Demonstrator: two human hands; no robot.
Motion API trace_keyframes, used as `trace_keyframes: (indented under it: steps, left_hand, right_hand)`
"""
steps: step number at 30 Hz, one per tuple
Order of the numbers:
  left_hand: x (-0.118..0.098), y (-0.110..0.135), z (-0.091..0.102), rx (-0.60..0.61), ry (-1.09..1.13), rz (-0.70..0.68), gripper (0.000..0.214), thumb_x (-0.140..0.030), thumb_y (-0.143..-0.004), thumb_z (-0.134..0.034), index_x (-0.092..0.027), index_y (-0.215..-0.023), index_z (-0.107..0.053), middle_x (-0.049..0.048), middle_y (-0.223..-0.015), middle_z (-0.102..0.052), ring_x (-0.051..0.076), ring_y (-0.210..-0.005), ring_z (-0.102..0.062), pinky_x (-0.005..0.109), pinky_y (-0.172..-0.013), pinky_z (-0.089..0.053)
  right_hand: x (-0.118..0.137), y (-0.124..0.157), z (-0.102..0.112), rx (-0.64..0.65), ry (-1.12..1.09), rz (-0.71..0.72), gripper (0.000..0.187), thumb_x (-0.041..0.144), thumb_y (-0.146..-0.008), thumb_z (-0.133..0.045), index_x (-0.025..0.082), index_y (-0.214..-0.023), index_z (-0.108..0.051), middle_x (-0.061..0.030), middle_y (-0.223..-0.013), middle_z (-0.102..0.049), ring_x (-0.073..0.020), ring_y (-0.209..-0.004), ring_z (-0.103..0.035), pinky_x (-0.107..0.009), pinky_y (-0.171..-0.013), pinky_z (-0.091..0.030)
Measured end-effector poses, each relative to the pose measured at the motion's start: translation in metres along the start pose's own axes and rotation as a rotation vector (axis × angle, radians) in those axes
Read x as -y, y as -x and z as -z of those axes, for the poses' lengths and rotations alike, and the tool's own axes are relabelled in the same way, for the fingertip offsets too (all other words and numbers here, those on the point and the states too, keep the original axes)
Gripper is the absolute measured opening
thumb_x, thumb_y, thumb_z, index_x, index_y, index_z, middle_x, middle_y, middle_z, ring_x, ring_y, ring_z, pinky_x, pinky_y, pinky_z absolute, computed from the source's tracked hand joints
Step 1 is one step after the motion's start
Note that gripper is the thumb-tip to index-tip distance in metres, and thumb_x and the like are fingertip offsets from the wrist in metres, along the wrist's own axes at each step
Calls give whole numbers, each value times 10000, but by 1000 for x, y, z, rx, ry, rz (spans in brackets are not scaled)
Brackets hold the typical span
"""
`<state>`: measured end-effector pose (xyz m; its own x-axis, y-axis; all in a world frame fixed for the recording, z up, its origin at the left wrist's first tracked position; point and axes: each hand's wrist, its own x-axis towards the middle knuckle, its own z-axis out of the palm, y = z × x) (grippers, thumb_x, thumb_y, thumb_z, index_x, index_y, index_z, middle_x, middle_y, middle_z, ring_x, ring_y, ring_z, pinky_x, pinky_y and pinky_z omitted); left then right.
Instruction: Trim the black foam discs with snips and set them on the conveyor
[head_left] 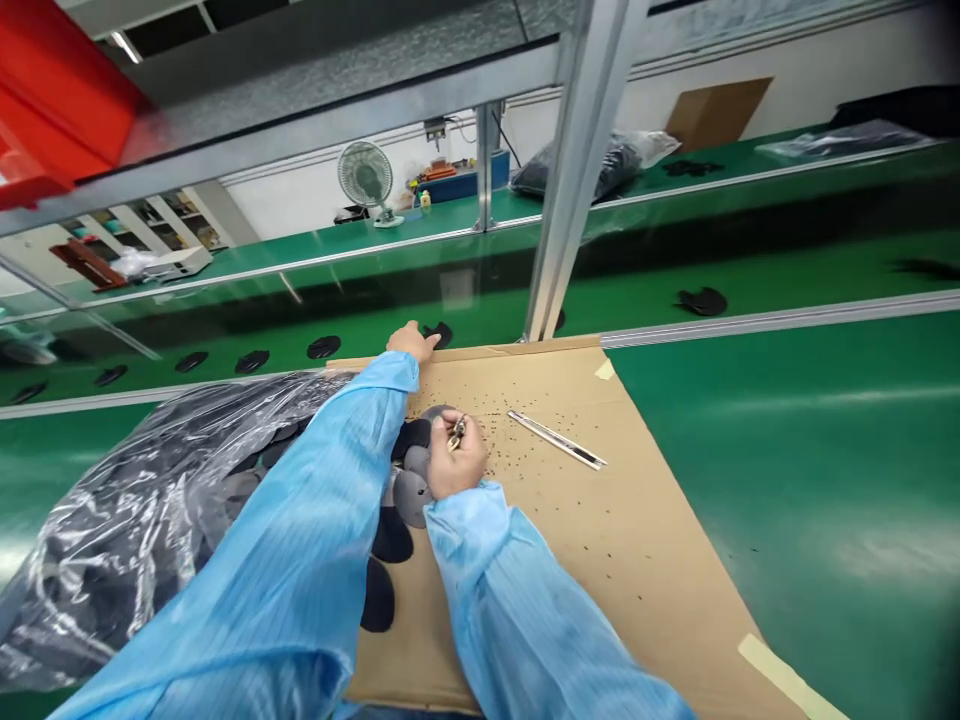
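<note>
My left hand (412, 341) reaches past the far edge of the cardboard sheet (600, 520), its fingers closed on a black round disc (441, 333) over the green conveyor belt (750, 270). Over the cardboard, my right hand (455, 462) is closed around a small metal tool (457, 432). Several grey and black discs (409, 490) lie beside and under it. Both arms wear light blue sleeves.
A clear plastic bag (142, 510) full of dark discs lies at the left. A utility knife (556, 440) and small black specks lie on the cardboard. More discs (251, 361) ride the belt. An aluminium post (577, 170) rises behind the cardboard.
</note>
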<state>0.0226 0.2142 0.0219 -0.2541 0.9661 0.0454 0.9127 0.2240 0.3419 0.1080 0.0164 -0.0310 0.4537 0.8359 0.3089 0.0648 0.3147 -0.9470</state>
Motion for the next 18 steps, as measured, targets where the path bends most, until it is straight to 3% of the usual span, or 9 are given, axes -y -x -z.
trace_keyframes:
  steps: [2, 5, 10, 13, 16, 18]
  left_hand:
    - [-10, -8, -8, 8, 12, 61, 595, -499, -759, -671, -144, -1219, -543, 201, -1248, -595, 368, -1219, -505, 460, -989, -407]
    - [-19, -11, -17, -29, 77, 92, 556, -345, -708, -752, -133, -1183, -553, 213, -1216, -605, 367, -1186, -524, 471, -964, -419]
    - [-20, 6, -7, -126, 209, -16, 350, -204, -750, -689, -162, -1091, -622, 109, -1077, -666, 228, -1056, -599, 312, -916, -441]
    - [-7, 33, 17, -195, 361, -66, 159, -208, -765, -667, -182, -922, -673, 44, -887, -675, 168, -874, -620, 258, -814, -454]
    - [20, 75, 42, -196, 810, -56, 102, -157, -760, -654, -151, -861, -649, 22, -756, -626, 132, -717, -581, 241, -690, -452]
    - [43, 110, 53, -110, 1086, -8, 113, -184, -775, -657, -141, -875, -627, 11, -705, -587, 111, -627, -546, 228, -608, -444]
  right_hand:
    - [2, 0, 0, -13, -14, -5, 179, 369, -865, -528, 205, -895, -592, -49, -797, -628, -186, -722, -601, -312, -702, -502]
    - [4, -1, 0, -28, -19, -1, 161, 353, -862, -521, 206, -880, -586, -45, -787, -631, -183, -721, -604, -305, -691, -499]
    - [-1, -1, -1, 20, 0, 29, 171, 342, -855, -542, 188, -900, -599, -36, -797, -632, -174, -732, -601, -299, -710, -486]
    - [-5, -3, -1, 79, 54, 74, 194, 356, -845, -537, 179, -901, -595, -44, -822, -633, -186, -771, -599, -313, -742, -469]
    - [-9, -7, 0, 91, 122, 46, 227, 408, -836, -523, 184, -841, -557, -49, -782, -608, -202, -757, -580, -336, -750, -451]
    - [-11, -11, 1, 73, 159, -15, 275, 460, -810, -543, 189, -847, -517, -43, -768, -583, -204, -727, -567, -346, -739, -451]
